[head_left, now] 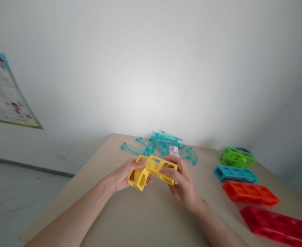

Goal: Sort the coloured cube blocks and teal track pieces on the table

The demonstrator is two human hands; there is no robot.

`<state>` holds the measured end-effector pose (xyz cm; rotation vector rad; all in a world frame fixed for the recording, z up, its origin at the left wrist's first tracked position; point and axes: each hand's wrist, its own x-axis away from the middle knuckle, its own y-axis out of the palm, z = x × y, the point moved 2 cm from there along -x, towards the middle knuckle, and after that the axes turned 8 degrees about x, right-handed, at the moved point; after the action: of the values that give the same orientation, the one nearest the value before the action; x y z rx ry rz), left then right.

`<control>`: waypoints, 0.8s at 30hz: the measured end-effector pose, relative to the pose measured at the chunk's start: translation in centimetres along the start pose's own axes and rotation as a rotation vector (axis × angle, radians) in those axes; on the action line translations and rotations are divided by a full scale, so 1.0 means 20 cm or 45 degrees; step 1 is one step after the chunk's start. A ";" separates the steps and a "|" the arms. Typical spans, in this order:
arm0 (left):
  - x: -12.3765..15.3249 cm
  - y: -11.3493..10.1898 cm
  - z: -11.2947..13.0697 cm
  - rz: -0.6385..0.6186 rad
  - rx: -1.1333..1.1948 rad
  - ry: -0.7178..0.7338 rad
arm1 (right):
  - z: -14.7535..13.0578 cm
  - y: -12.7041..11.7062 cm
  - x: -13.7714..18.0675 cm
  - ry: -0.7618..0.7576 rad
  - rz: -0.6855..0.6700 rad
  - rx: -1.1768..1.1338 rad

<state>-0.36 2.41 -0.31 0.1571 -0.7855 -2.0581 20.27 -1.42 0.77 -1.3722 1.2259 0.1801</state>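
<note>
Both my hands hold a yellow open-frame block piece [151, 171] above the middle of the beige table [145, 216]. My left hand [122, 176] grips its left cube section, fingers curled round it. My right hand [180, 180] grips the right section, fingers laid over the top. The yellow piece looks bent at a joint between the two sections. Just behind my right hand a small pale pink block [173, 151] rests on the table.
A heap of clear teal curved track pieces [161, 145] lies at the table's far edge. Along the right side lie green [237, 157], blue [235, 174], orange [251, 193] and red [278, 226] frame blocks. A poster [4, 92] hangs on the left wall.
</note>
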 end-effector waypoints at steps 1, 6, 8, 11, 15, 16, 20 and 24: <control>0.00 -0.01 0.00 0.008 -0.003 -0.011 | 0.00 0.00 0.00 -0.016 -0.027 -0.012; -0.02 -0.02 -0.02 0.026 -0.020 0.034 | 0.01 -0.02 0.01 -0.059 -0.094 0.018; -0.02 -0.02 -0.02 0.030 -0.060 0.127 | 0.00 -0.02 0.01 -0.060 -0.088 0.012; -0.01 -0.01 -0.01 0.043 -0.128 0.214 | -0.01 -0.01 0.00 -0.025 -0.021 -0.052; -0.02 -0.01 0.01 0.130 -0.160 0.386 | 0.00 0.03 0.01 0.325 0.201 -0.176; -0.02 -0.01 0.02 0.168 -0.133 0.447 | 0.01 0.05 0.02 0.463 0.210 -0.251; -0.02 -0.01 0.03 0.295 -0.103 0.653 | -0.02 0.15 0.04 0.839 -0.033 -0.707; -0.03 0.01 0.00 0.224 -0.247 0.643 | -0.07 0.21 0.03 0.975 -0.100 -0.995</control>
<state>0.08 2.72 -0.30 0.4606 -0.2759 -1.8035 16.68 -1.65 -2.01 -2.2923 1.8284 0.0727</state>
